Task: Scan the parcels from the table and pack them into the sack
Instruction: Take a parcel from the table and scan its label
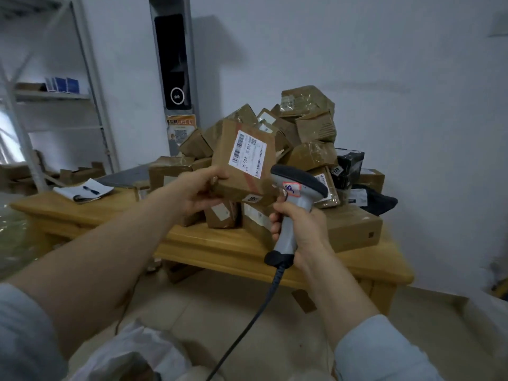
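Pale blue-grey sleeves point(384, 350), bare forearms point(90, 259).

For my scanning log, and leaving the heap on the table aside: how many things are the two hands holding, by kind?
parcel: 1, held in the left hand
scanner: 1, gripped by the right hand
Total: 2

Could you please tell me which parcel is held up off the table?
The brown parcel with the white barcode label facing the camera; the left hand grips its lower corner, while the other parcels lie piled on the table.
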Motion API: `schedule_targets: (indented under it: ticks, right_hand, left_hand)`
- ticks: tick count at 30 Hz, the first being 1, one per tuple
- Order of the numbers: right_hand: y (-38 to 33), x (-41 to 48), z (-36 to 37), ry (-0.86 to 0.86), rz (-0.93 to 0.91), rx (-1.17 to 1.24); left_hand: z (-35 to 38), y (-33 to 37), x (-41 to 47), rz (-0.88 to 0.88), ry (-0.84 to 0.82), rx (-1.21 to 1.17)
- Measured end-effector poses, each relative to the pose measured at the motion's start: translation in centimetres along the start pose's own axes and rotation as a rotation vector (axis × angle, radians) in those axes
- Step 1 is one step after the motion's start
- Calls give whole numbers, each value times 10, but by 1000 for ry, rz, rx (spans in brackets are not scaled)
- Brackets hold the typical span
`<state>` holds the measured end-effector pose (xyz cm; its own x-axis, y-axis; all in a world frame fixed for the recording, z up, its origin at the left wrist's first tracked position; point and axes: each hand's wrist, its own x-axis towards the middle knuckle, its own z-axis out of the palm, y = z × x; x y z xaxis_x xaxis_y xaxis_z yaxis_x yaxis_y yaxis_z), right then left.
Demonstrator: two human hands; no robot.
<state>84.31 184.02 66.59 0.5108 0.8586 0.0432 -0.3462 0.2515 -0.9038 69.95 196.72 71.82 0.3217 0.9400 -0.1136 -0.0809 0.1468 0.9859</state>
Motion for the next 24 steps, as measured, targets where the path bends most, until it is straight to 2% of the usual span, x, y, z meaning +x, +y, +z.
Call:
schedule_targets:
  ticks: [4,11,24]
  right_hand:
    - [2,-13,26,-125,-56,-181]
    - [17,-29,66,-250,-123,-424]
    - [43,-38,105,-361,-53,-474]
  left_hand:
    - [-42,20,-14,93,92,97]
    - [-126,54,-41,224,363,303]
    - [-190,37,-48,203,494,337]
